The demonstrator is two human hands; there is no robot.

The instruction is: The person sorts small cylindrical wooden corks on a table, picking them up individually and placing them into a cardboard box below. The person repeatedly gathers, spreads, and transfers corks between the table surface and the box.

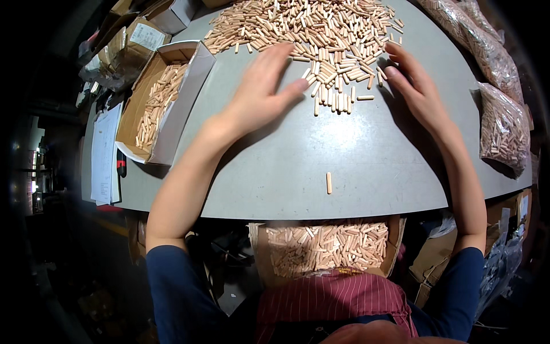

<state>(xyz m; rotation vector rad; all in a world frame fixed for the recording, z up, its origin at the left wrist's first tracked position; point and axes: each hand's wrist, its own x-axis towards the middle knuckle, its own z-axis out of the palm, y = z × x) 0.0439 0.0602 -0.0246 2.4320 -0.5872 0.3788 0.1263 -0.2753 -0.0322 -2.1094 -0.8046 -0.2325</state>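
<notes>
A large pile of wooden dowel pins (pixel 309 28) spreads over the far part of the grey table (pixel 275 166). My left hand (pixel 260 94) lies at the pile's left front edge, thumb held apart and fingertips reaching among the pins. On the opposite side my right hand (pixel 417 89) is beside the pile, its fingers slightly bent and spread, nothing visible in its grasp. Between both hands a loose cluster of dowels (pixel 338 80) juts toward me. One single dowel (pixel 329 183) lies alone near the table's front edge.
To the left stands a long white cardboard box (pixel 192 94) partly filled with dowels, by papers (pixel 106 152) and a taped carton (pixel 123 51). Clear plastic bags of dowels (pixel 504 129) line the right edge. Below the front edge is another dowel-filled carton (pixel 392 246).
</notes>
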